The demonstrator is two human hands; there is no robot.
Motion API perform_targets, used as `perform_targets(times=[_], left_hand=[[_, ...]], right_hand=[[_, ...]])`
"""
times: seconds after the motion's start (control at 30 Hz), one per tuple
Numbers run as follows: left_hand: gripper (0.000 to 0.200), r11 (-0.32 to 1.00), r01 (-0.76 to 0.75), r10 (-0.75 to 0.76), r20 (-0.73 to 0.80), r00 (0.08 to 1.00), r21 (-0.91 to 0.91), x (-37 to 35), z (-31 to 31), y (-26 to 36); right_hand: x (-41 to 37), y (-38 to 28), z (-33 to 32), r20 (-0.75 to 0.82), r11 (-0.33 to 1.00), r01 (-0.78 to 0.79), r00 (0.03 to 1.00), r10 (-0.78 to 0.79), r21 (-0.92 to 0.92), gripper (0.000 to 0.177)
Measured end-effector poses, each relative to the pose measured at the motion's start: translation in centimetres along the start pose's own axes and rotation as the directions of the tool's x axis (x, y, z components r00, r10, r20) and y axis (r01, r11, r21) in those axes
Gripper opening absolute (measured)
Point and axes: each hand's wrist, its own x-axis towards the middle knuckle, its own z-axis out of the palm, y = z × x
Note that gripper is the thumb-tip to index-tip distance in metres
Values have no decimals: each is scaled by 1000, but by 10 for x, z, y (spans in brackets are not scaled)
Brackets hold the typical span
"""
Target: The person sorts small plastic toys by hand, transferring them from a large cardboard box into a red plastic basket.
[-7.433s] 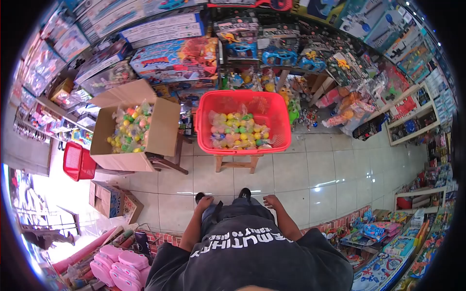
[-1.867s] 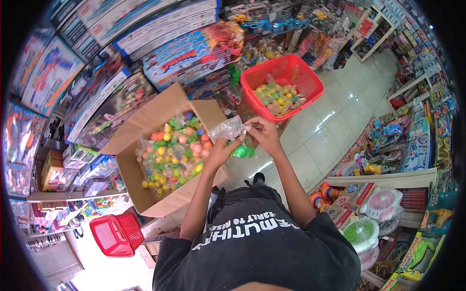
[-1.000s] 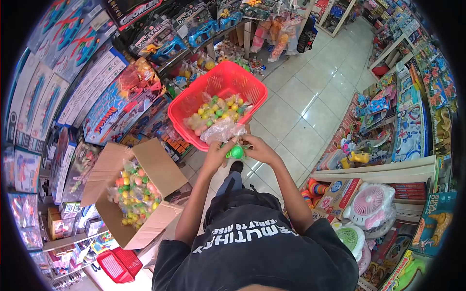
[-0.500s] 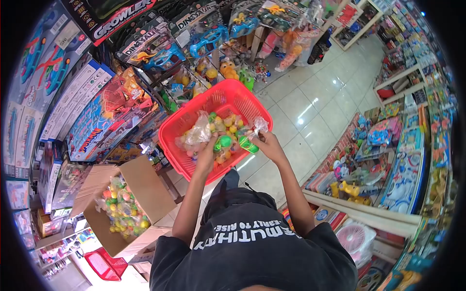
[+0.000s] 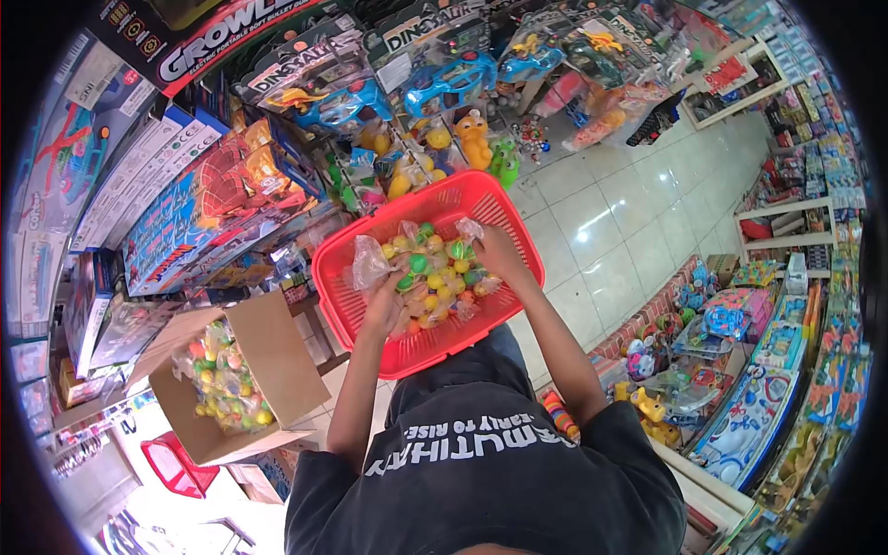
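A red plastic basket (image 5: 335, 319) holds clear bags of small toy fruit-like balls (image 5: 444, 277) in yellow, green and orange. Inside its left part, my left hand (image 5: 384, 303) is closed on a clear plastic bag (image 5: 372, 259), whose loose end sticks up beyond the fingers. My right hand (image 5: 499, 254) reaches over the basket's right side. Its fingers are pinched by the gathered top of another clear bag (image 5: 469, 228), close to a green ball. The fingertips of both hands are partly hidden by plastic and balls.
An open cardboard box (image 5: 277, 356) with more bagged balls stands at the left. Packaged dinosaur toys (image 5: 449, 83) hang beyond the basket. Boxed toys (image 5: 222, 203) are stacked at left. Tiled floor (image 5: 592, 222) runs between the shelves, and a second red basket (image 5: 180, 467) lies lower left.
The green ball in its bag, held up by my right hand, is now lower among the others. My hands have moved slightly apart, and the view has shifted.
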Motion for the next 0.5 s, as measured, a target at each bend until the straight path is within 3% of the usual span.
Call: perform_targets(times=[0.1,0.23,0.33,0.43,0.5], left_hand=[[37,1000,-7,8,19,1000,-25,0,-7,-3],[35,998,-66,67,-55,996,7,2,-3,-5],[34,994,-84,92,-114,989,71,9,3,-5],[35,980,-141,169,-213,962,141,16,17,-3],[35,970,-154,191,-203,960,187,26,14,-7]], right_hand=[[21,4,10,-26,991,-93,996,91,-95,31],[45,20,25,-3,986,-58,998,58,-157,33],[55,39,40,131,969,-67,986,100,-239,39],[52,59,57,230,975,139,968,-97,-172,43],[47,71,70,315,983,64,949,-6,-174,44]])
